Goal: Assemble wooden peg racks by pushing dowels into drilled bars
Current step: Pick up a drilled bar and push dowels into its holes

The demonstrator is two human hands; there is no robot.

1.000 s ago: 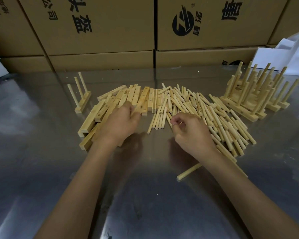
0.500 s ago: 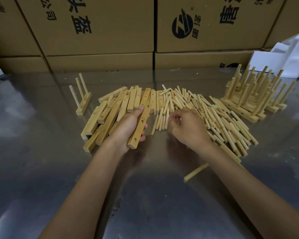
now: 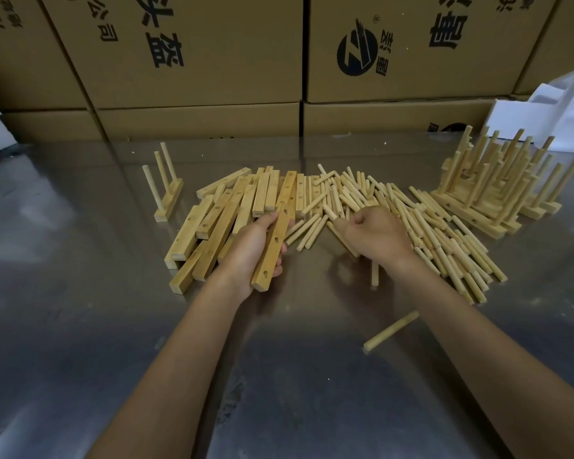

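A person's left hand (image 3: 251,250) is gripping a drilled wooden bar (image 3: 274,250), fingers and thumb curling round its sides, just in front of the heap of loose bars (image 3: 219,217) lying on the metal table (image 3: 80,309). The held bar's long axis is running from its near end, low and towards the person, up and away to its far end among the heap, leaning slightly rightward; its drilled face, showing round holes, is facing up and to the right. Right of the heap of bars, the right hand (image 3: 373,235) is resting over the spread of loose dowels (image 3: 428,226), its fingers curling inward and pinching a dowel (image 3: 330,212) at their tips. A single stray dowel (image 3: 391,330) is lying nearer the person than the heap, pointing diagonally. A finished rack (image 3: 166,190) with three upright pegs is standing left of the heap, and a cluster of finished racks (image 3: 497,190) is standing well to its right. Cardboard boxes (image 3: 186,54) are lining the wall behind the heap.
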